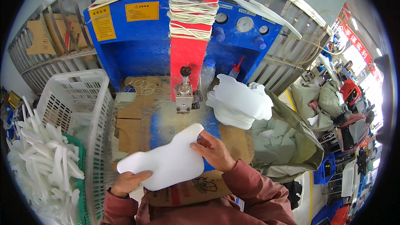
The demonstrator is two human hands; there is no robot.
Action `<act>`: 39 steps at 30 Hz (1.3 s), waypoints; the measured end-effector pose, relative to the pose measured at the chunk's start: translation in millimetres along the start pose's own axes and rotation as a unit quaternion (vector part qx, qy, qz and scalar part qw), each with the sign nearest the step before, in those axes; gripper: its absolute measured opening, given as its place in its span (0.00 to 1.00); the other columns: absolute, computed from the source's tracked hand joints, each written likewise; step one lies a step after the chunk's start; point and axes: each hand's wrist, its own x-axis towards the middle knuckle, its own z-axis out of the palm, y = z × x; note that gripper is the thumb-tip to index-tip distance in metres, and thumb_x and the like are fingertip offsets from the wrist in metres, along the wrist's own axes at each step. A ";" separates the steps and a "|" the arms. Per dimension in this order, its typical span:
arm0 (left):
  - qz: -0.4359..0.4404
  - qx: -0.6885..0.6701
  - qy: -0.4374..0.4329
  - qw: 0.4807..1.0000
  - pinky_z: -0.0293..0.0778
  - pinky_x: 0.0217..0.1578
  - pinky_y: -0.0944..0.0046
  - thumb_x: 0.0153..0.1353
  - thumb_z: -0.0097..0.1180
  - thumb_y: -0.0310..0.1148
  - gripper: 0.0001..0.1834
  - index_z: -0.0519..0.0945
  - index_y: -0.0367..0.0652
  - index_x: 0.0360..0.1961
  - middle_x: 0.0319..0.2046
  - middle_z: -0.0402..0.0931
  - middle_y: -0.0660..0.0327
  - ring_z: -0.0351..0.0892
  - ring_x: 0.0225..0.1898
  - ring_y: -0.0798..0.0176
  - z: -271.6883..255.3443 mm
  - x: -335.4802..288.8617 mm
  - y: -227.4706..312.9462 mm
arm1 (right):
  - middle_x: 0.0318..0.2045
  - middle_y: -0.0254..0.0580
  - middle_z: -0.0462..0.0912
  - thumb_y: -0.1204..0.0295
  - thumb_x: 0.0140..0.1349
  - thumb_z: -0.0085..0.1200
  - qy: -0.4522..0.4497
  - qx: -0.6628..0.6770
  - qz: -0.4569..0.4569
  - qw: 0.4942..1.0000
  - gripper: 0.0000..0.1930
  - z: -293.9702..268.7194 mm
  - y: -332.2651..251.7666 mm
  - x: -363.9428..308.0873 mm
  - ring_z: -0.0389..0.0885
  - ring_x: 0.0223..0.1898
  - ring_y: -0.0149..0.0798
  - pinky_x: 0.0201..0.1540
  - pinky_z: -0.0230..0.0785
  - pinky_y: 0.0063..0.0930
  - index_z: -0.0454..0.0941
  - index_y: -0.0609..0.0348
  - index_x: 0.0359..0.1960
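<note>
Between my two hands is a flat white foam-like cut-out sheet (168, 158) with curved edges, held above the worktable. My left hand (131, 182) pinches its lower left end, thumb on top. At its upper right end my right hand (213, 150) grips the edge, with thumb and fingers closed on it. Just beyond the sheet, the metal head (183, 100) of a red machine arm (189, 54) hangs over the table and does not touch the sheet. A stack of similar white sheets (239, 100) lies to the right of that head.
A white plastic basket (102, 112) stands at left, beside a green crate (79, 175) heaped with white strips (46, 162). At right, an open woven sack (304, 146) holds white scraps. The blue machine frame (141, 33) carries gauges. A red-tipped bottle (235, 71) stands behind the stack.
</note>
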 end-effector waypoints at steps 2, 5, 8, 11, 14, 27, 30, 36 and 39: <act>0.038 0.021 0.011 0.999 0.75 0.61 0.57 0.63 0.64 0.19 0.29 0.75 0.36 0.66 0.57 0.82 0.59 0.81 0.57 0.60 -5.8 -0.6 7.3 | 0.42 0.36 0.85 0.72 0.76 0.57 0.002 0.022 -0.015 1.000 0.14 8.9 0.2 10.3 0.79 0.44 0.25 0.47 0.74 0.25 0.77 0.64 0.58; 0.056 -0.034 0.089 0.994 0.76 0.60 0.57 0.63 0.63 0.22 0.27 0.76 0.34 0.65 0.55 0.83 0.57 0.82 0.55 0.60 -8.6 3.1 13.2 | 0.44 0.38 0.86 0.72 0.77 0.56 0.026 0.071 -0.005 0.997 0.16 23.4 6.4 30.7 0.80 0.45 0.26 0.48 0.74 0.25 0.76 0.63 0.62; 0.089 -0.040 0.130 0.987 0.77 0.57 0.58 0.63 0.63 0.23 0.26 0.77 0.33 0.63 0.53 0.84 0.57 0.84 0.52 0.61 -10.8 7.3 18.2 | 0.48 0.38 0.86 0.72 0.77 0.55 0.010 0.129 -0.028 0.991 0.18 32.9 11.8 42.4 0.81 0.47 0.26 0.51 0.75 0.26 0.75 0.61 0.66; 0.110 -0.053 0.153 0.981 0.78 0.56 0.59 0.63 0.62 0.24 0.26 0.77 0.33 0.63 0.52 0.84 0.57 0.85 0.51 0.61 -13.8 9.0 24.1 | 0.50 0.37 0.86 0.72 0.78 0.55 0.001 0.142 -0.036 0.989 0.19 38.1 13.5 48.2 0.81 0.48 0.25 0.52 0.76 0.26 0.75 0.61 0.67; 0.109 -0.059 0.142 0.982 0.76 0.58 0.60 0.65 0.60 0.22 0.26 0.75 0.33 0.65 0.54 0.83 0.58 0.83 0.53 0.62 -15.6 8.5 30.8 | 0.50 0.37 0.85 0.73 0.78 0.55 -0.002 0.154 -0.038 0.987 0.19 40.5 14.3 48.8 0.81 0.49 0.25 0.52 0.76 0.25 0.75 0.60 0.67; 0.121 -0.056 0.110 0.985 0.75 0.58 0.62 0.68 0.58 0.21 0.27 0.73 0.33 0.68 0.56 0.82 0.59 0.82 0.54 0.65 1.3 37.9 45.2 | 0.37 0.23 0.83 0.69 0.77 0.57 0.073 0.099 -0.082 0.989 0.16 18.9 9.2 49.2 0.71 0.28 0.15 0.27 0.61 0.16 0.80 0.57 0.63; 0.132 -0.060 0.089 0.985 0.75 0.57 0.63 0.68 0.58 0.20 0.27 0.73 0.34 0.68 0.55 0.82 0.59 0.82 0.54 0.66 4.4 46.6 47.2 | 0.37 0.23 0.82 0.70 0.76 0.59 0.091 0.125 -0.065 0.986 0.15 11.8 7.5 49.7 0.71 0.34 0.17 0.36 0.64 0.17 0.81 0.58 0.61; 0.104 -0.067 0.074 0.990 0.75 0.61 0.59 0.66 0.59 0.21 0.29 0.72 0.33 0.69 0.57 0.82 0.57 0.82 0.56 0.62 11.6 63.8 49.6 | 0.38 0.23 0.83 0.71 0.76 0.58 0.113 0.149 -0.097 0.978 0.16 -0.6 8.1 52.7 0.73 0.36 0.16 0.37 0.65 0.15 0.80 0.60 0.62; 0.108 -0.074 0.052 0.990 0.76 0.55 0.64 0.68 0.59 0.20 0.25 0.74 0.34 0.66 0.54 0.82 0.59 0.82 0.51 0.67 16.9 71.2 51.3 | 0.40 0.25 0.84 0.71 0.77 0.58 0.116 0.143 -0.099 0.978 0.17 -7.8 5.1 49.9 0.75 0.37 0.17 0.39 0.67 0.15 0.79 0.62 0.63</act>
